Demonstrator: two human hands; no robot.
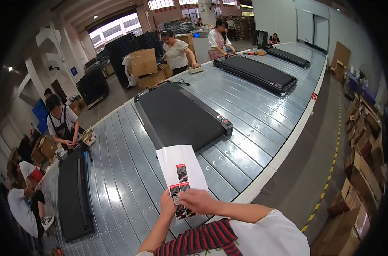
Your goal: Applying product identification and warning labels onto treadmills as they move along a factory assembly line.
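Observation:
In my left hand (168,205) I hold a white sheet of stickers (184,158) by its lower left edge. Black warning labels with red headers (182,173) cover its lower half. My right hand (198,202) is over those labels with its fingers bent and closed at one of them; whether a label has come loose between the fingertips is hidden. Just beyond the sheet a flat black treadmill (177,115) lies on the metal conveyor (121,183), with a small red-and-white label on its right corner.
More black treadmills lie on the conveyor, one at the left (72,196) and others farther right (258,72). Co-workers (177,51) stand along the far side. Cardboard boxes (364,170) are stacked at the right, past a yellow-black floor line (330,179).

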